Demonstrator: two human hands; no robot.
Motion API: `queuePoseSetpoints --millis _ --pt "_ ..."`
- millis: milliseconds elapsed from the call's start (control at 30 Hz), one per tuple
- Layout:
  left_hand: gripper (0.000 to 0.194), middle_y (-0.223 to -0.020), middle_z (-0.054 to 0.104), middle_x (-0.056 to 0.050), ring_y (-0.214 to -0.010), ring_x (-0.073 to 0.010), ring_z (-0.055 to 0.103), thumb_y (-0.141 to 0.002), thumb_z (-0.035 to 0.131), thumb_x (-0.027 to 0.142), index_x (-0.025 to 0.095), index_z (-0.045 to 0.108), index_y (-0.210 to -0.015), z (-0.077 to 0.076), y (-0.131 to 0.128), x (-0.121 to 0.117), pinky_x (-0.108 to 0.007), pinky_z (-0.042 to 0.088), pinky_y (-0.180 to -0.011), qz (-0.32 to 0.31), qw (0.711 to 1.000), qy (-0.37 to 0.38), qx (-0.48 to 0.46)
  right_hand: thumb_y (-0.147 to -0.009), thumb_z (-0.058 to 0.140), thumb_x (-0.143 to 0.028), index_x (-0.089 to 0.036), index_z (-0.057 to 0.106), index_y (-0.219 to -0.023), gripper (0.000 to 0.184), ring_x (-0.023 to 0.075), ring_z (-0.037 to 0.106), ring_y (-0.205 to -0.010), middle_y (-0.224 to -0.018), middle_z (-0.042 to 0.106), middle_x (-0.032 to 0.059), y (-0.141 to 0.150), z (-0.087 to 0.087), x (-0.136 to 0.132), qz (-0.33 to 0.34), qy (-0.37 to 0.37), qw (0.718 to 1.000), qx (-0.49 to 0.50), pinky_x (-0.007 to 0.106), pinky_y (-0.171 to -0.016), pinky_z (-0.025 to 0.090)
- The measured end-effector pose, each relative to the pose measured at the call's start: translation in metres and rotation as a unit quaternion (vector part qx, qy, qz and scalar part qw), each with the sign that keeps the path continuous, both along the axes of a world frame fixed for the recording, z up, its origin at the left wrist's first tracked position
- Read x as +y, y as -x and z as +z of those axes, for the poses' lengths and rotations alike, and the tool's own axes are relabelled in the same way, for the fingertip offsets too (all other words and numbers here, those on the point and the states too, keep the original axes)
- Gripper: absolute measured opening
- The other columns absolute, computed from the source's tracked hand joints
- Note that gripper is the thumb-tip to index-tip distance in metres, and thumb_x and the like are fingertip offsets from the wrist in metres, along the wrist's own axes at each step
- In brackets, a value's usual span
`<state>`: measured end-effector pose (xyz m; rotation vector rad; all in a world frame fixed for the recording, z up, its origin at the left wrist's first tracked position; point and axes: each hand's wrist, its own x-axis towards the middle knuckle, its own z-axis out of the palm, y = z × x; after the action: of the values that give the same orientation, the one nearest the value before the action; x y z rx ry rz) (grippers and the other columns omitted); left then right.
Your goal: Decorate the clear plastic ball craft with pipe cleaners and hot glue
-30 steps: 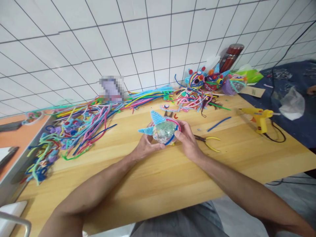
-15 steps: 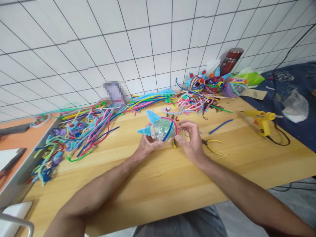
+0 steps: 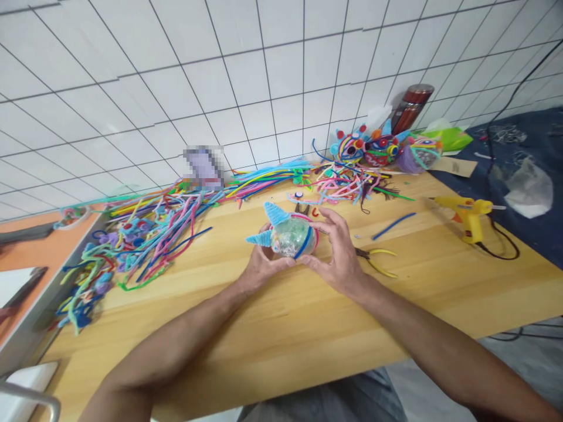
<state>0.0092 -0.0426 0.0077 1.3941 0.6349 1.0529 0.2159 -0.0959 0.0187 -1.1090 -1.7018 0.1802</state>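
Between my hands, over the wooden table, is a clear rounded craft ball (image 3: 292, 234) with two light-blue pipe-cleaner cones on its left side and a blue and a pink pipe cleaner around its right part. My left hand (image 3: 263, 265) grips it from below and the left, the thumb along the near side. On the right, my right hand (image 3: 336, 249) closes on the ball, thumb at the lower edge and forefinger at the upper right edge. Yellow-handled pliers (image 3: 382, 261) lie beside my right wrist. A loose blue pipe cleaner (image 3: 394, 225) is farther right.
Heaps of pipe cleaners (image 3: 176, 225) line the tiled wall and left side. Several decorated balls (image 3: 382, 146) stand at the back right near a red flask (image 3: 411, 110). A yellow glue gun (image 3: 468, 218) with a black cord lies on the table (image 3: 308, 334) at right.
My right hand has moved in and taken hold of the ball's right side. The ball has turned and shifted slightly; the blue strip now sits lower, nearer my thumbs.
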Motion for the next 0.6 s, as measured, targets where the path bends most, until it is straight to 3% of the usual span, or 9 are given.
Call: queuePoseSetpoints --millis 333,467,600 --pt "0.111 -0.142 0.068 -0.015 -0.142 -0.0366 0.057 -0.062 0.1 0.054 0.023 0.048 -0.155 -0.004 0.001 0.0 -0.05 0.047 -0.118 -0.001 1.0 -0.003 0.012 -0.087 0.083 -0.051 -0.028 0.054 -0.134 0.061 0.0405 0.047 -0.15 -0.156 0.051 0.0186 0.0 -0.002 0.001 -0.002 0.004 1.0 0.017 0.065 -0.121 0.041" --pt "0.11 -0.146 0.066 -0.016 -0.144 -0.0368 0.055 -0.067 0.098 0.053 0.022 0.045 -0.157 -0.004 0.0 -0.002 -0.049 0.046 -0.119 -0.009 1.0 0.005 0.011 -0.088 0.082 -0.052 -0.027 0.051 -0.13 0.058 0.036 0.054 -0.144 -0.152 0.055 0.0187 0.003 -0.012 0.004 0.036 0.075 0.992 0.1 0.06 -0.117 0.046" --pt "0.094 -0.156 0.059 -0.015 -0.149 -0.0356 0.051 -0.085 0.081 0.062 0.024 0.042 -0.161 -0.008 0.003 -0.003 -0.051 0.04 -0.126 -0.03 0.999 0.018 -0.004 -0.086 0.082 -0.054 -0.027 0.05 -0.126 0.057 0.03 0.066 -0.126 -0.139 0.065 0.0147 0.004 -0.019 0.007 0.052 0.163 0.969 0.177 0.052 -0.108 0.054"
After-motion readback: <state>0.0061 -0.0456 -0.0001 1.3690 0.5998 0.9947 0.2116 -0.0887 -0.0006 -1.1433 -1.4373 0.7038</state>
